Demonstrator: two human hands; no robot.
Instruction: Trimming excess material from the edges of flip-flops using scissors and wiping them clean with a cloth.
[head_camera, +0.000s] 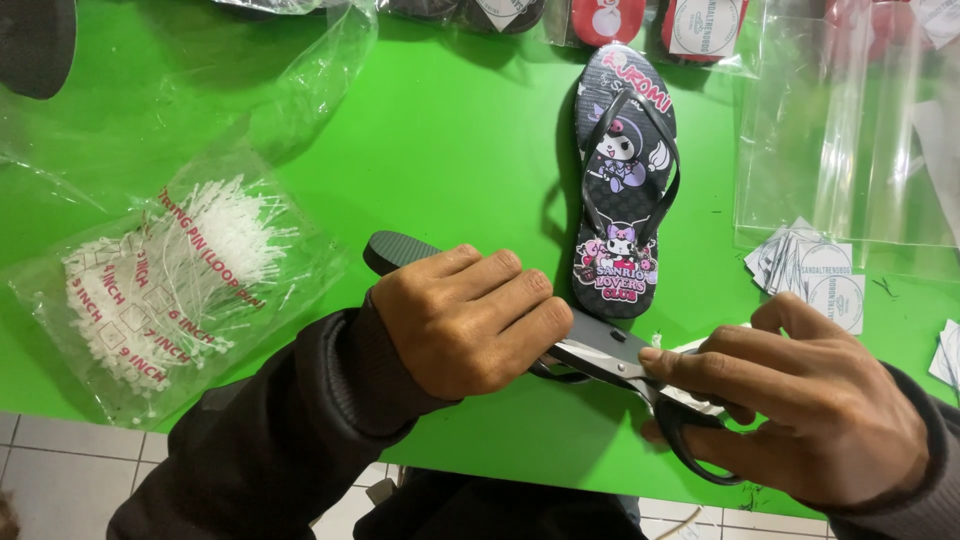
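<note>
L hand (470, 320) clenched over dark sandal (395, 250), toe poking out at 10 o'clock. R hand (800, 400) grasping scissors (620, 365) at 3; blades point toward 9, under L knuckles. Both low-centre on green desk (450, 150).

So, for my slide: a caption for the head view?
Left hand grips a dark sandal, right hand works scissors over a green table.

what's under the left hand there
A dark flip-flop sole pokes out beyond the left hand, with grey metal scissors at its knuckles. The sole's remainder is covered.
</note>
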